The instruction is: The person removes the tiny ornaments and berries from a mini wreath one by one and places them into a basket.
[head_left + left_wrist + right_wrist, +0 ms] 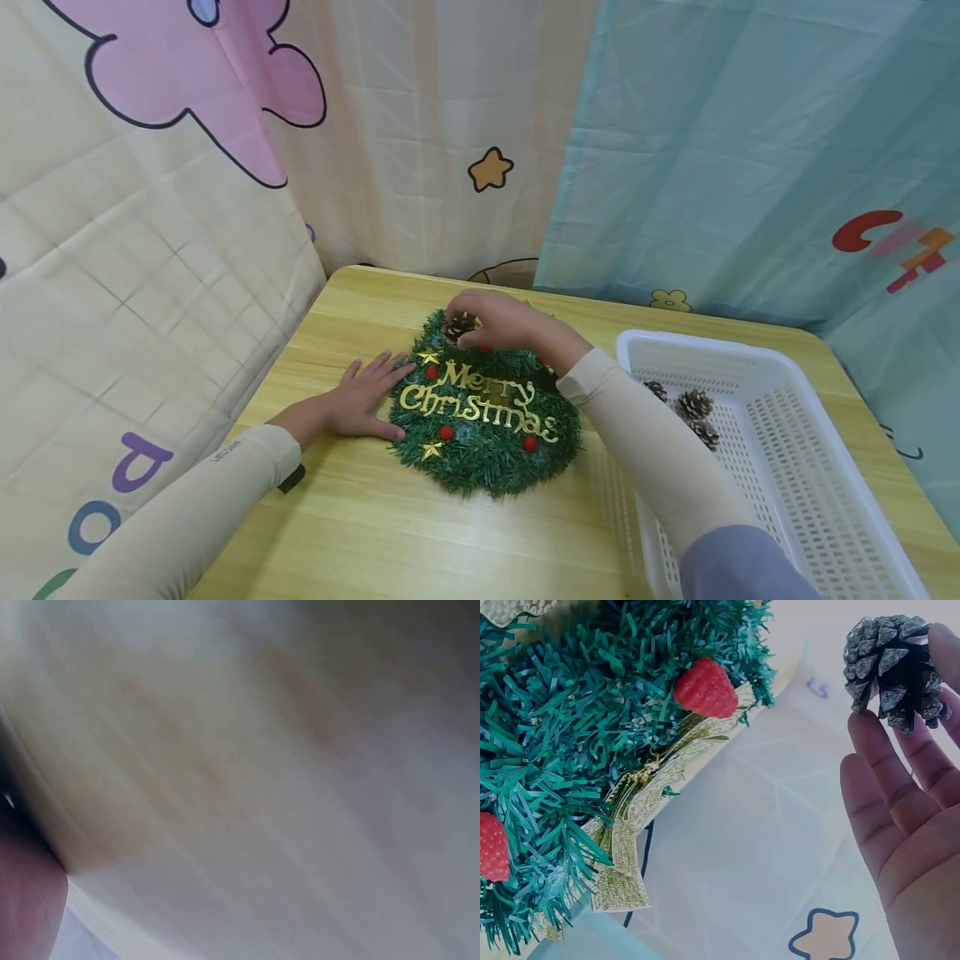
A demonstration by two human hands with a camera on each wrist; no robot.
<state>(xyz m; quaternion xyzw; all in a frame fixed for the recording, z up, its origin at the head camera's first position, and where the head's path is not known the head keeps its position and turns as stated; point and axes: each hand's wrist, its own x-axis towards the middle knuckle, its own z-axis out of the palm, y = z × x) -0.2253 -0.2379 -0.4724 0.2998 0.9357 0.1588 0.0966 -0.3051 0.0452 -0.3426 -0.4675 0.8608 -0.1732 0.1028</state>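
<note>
At nine o'clock on the bristly green tinsel wreath (487,475), a person's left hand (363,400) grips nothing; its straight, spread fingers meet the wreath's edge beside the pale yellow wood-grain table (345,542). The wreath looks light and springy, easily flattened, so the outer rim is likely its best hold. Across its middle runs glittery gold "Merry Christmas" lettering (476,409), apparently thin and bendable. Shiny gold five-pointed stars (431,450) sit near seven and ten o'clock, with pebbly red berry-like balls (706,688) among the strands.

Over the wreath at about eleven o'clock is a rounded brown pinecone (896,667) with pale-tipped, woody scales. The right hand (506,321) pinches it between thumb and fingertips. It should be light and stiff, rough rather than slippery, though scales could snap under a hard squeeze; a gentle hold round its sides seems safest.

Far right, from three to four o'clock, stands a rectangular white plastic basket (708,340), smooth-rimmed and perforated, with several more brown pinecones (695,404) inside.
</note>
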